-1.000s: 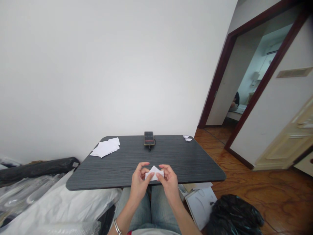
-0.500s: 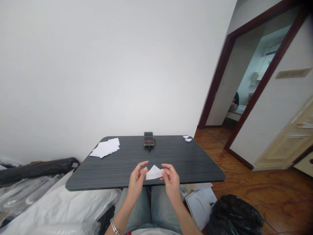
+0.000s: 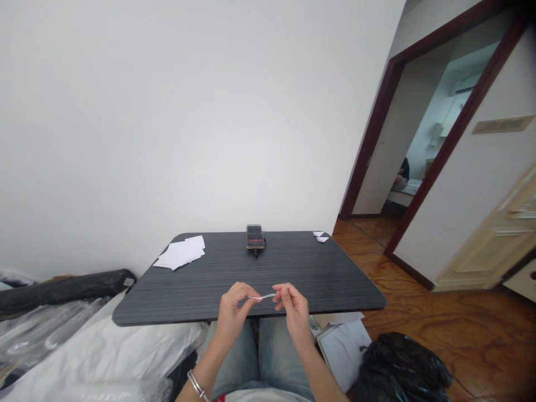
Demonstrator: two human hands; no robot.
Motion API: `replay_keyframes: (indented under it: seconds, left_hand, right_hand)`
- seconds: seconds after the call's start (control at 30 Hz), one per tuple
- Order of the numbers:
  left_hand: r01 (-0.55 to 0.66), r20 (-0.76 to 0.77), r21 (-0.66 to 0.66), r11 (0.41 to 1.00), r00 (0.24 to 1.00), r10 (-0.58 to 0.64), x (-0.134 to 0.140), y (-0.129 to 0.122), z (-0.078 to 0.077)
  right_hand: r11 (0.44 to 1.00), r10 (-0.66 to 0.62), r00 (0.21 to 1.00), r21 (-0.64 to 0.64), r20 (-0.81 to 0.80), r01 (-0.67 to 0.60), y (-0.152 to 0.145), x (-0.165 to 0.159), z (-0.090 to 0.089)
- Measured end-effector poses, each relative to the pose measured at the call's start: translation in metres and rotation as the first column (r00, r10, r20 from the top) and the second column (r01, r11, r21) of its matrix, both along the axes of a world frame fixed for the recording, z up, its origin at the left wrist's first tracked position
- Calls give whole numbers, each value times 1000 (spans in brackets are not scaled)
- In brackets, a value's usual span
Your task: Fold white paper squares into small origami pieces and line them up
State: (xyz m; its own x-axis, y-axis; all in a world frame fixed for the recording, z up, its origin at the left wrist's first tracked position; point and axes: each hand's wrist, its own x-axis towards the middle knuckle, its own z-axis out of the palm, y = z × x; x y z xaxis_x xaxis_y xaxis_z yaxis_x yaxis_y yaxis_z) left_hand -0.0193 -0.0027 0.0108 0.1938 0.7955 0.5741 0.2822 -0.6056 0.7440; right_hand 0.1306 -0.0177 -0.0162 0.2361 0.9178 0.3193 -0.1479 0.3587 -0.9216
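Observation:
A small folded piece of white paper (image 3: pixel 267 296) is turned nearly edge-on above the near part of the dark table, so only a thin strip of it shows. My left hand (image 3: pixel 235 307) pinches its left end between thumb and fingers. At the other end, my right hand (image 3: pixel 293 304) has its thumb and curled fingers closed at the paper's tip. Back on the left of the table lies a loose pile of white paper sheets (image 3: pixel 180 254). Small folded papers (image 3: pixel 322 239) rest at the far right corner.
A phone-like device (image 3: pixel 254 237) with a cable stands at the table's (image 3: pixel 209 285) back middle, near the wall. A black plastic bag (image 3: pixel 402 368) and a white paper bag (image 3: pixel 345 349) are on the floor to the right. Plastic-wrapped items (image 3: pixel 50 335) lie at left.
The folded paper has tipped from showing its broad face with a peak to nearly edge-on. Both hands have turned slightly with it.

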Motion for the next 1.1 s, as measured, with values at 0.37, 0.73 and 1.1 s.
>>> replay_keyframes:
  seconds: [0.37, 0.73, 1.1]
  left_hand:
    - [-44, -74, 148, 988, 996, 55, -2, 4, -8]
    - [277, 465, -520, 808, 885, -5, 15, 4, -15]
    - [245, 470, -551, 798, 881, 54, 14, -3, -5]
  right_hand:
    - [962, 219, 951, -114, -219, -248, 0, 3, 6]
    - [997, 60, 996, -48, -66, -63, 0, -1, 2]
    - [929, 308, 927, -142, -213, -342, 4, 6, -13]
